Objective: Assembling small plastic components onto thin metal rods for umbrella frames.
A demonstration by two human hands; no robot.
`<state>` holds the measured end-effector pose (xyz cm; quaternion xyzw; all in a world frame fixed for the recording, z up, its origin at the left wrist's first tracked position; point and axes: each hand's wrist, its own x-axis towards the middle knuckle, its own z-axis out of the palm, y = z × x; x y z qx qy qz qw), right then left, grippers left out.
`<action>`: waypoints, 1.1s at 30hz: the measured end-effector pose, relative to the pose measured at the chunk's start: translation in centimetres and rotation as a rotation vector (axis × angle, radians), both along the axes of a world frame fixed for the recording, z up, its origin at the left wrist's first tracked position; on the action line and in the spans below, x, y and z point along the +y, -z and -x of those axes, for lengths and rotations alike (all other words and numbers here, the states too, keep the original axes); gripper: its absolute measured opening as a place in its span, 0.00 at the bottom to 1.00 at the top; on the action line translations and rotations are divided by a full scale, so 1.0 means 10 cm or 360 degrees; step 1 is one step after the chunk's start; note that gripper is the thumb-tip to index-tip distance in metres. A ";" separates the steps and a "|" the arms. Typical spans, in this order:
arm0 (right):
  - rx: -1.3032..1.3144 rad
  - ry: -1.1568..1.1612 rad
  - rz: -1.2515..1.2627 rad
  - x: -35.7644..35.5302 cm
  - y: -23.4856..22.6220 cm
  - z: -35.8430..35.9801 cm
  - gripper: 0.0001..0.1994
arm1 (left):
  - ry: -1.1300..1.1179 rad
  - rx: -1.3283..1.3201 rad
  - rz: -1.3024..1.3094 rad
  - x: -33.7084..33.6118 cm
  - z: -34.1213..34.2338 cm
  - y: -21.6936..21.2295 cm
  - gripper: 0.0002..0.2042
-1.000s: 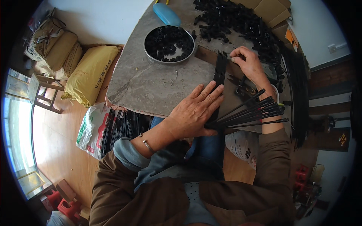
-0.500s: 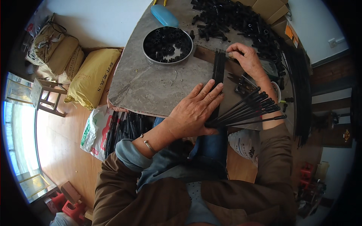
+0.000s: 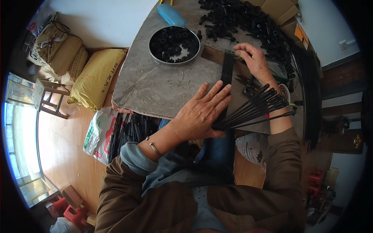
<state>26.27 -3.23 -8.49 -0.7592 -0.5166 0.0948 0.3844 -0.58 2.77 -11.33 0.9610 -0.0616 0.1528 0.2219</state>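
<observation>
My left hand (image 3: 204, 110) lies flat with its fingers stretched out across a row of thin black rods (image 3: 227, 66) near the table's front edge. Past its thumb side, the near ends of the rods fan out to the right, each with a thicker black tip. At the far ends of the row, my right hand (image 3: 253, 60) has its thumb and forefinger pinched together. What they hold, if anything, is too small to make out. Beneath the far part of the row lies a flat brown strip (image 3: 211, 55).
A round metal bowl (image 3: 165, 62) of small black parts stands left of the rods. Behind are a blue case (image 3: 171, 14) and a heap of black fittings (image 3: 233, 19). Pliers-like tools (image 3: 243, 80) and a small tub (image 3: 284, 93) lie on the right. A yellow sack (image 3: 97, 79) rests left of the table.
My right hand has shifted very slightly at the rods' far ends, where the rod tips look a little more spread. My left hand stays in place on the row.
</observation>
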 end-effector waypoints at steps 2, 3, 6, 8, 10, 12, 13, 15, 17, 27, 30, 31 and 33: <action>-0.0033 0.0050 0.0007 -0.04 -0.02 0.00 0.10 | -0.0026 -0.0023 -0.0018 -0.01 0.01 0.01 0.49; -0.0066 0.0099 0.0013 -0.06 -0.04 0.00 0.11 | -0.0033 -0.0023 -0.0018 -0.01 0.01 0.00 0.49; -0.0294 0.0129 0.0414 -0.20 -0.23 0.05 0.11 | -0.0042 -0.0037 0.0008 -0.01 0.01 0.01 0.49; -0.0242 0.0115 0.0459 -0.21 -0.24 0.08 0.10 | -0.0048 -0.0021 0.0033 -0.01 0.02 0.01 0.49; -0.0456 0.0005 0.0273 -0.20 -0.20 0.05 0.08 | -0.0050 -0.0020 0.0027 -0.01 0.01 0.00 0.49; -0.0442 0.0009 0.0264 -0.19 -0.19 0.01 0.07 | -0.0061 -0.0020 0.0017 -0.01 0.01 0.00 0.49; -0.0425 0.0014 0.0255 -0.19 -0.19 0.00 0.07 | -0.0051 -0.0034 0.0034 -0.02 0.01 0.01 0.49; -0.0407 0.0004 0.0277 -0.18 -0.20 0.01 0.07 | -0.0048 -0.0048 0.0050 -0.02 0.00 0.01 0.49; -0.0387 -0.0002 0.0301 -0.17 -0.19 0.01 0.07 | -0.0054 -0.0050 0.0035 -0.02 0.01 0.02 0.49; -0.0401 0.0008 0.0237 -0.08 -0.12 0.07 0.07 | -0.0043 -0.0051 0.0040 -0.02 0.00 0.00 0.48; -0.0277 0.0011 0.0122 0.00 0.00 0.12 0.08 | -0.0035 -0.0059 0.0047 -0.01 0.01 0.00 0.47; -0.0182 0.0085 0.0062 -0.02 0.00 0.15 0.08 | -0.0032 -0.0059 0.0038 -0.01 0.01 0.00 0.47; -0.0086 0.0156 -0.0008 -0.06 -0.02 0.13 0.09 | -0.0032 -0.0059 0.0020 -0.02 0.01 0.00 0.47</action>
